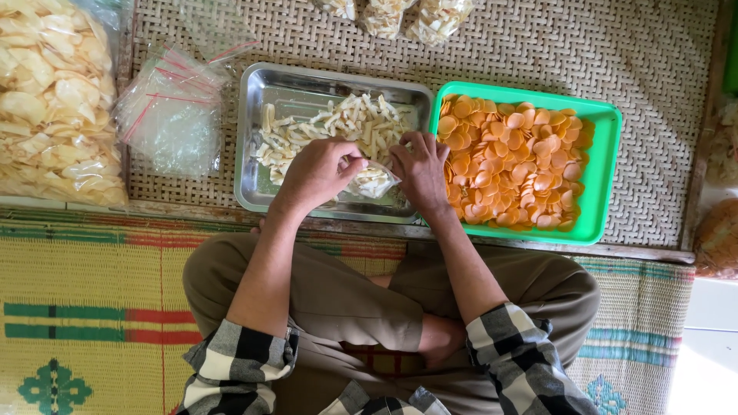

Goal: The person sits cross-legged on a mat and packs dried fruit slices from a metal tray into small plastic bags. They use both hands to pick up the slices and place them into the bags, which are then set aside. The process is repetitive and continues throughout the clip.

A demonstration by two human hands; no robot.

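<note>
Woven rattan surface [653,69] across top of view, everything laid out on it. Big clear sack of pale chips [54,100] at far left, running off frame. Green plastic tray [603,177] right of centre, heaped with round orange crackers [511,161]. Steel tray [257,138] just beside green tray, edges about touching, part-filled with pale stick-shaped crackers [338,127] spread over its middle and right. Stack of empty clear zip bags with red seal strips [165,115] between sack and steel tray, one loose bag above it. Three filled small bags [384,15] at top edge, cut off by frame. Another bagged snack at right edge, blurred. Striped yellow floor mat [84,307] below surface; crossed legs in olive trousers, checked sleeves pushed up forearms. Left hand [319,173] over near edge of steel tray, fingers curled in, thumb and fingertips pinched on rim of small clear bag [373,183]. Right hand [421,170] just right of it, fingers bent down onto same bag's mouth, partly closed; exact grip there hidden by knuckles. Small bag between both hands, resting over front of steel tray, already holding some pale stick crackers.
</note>
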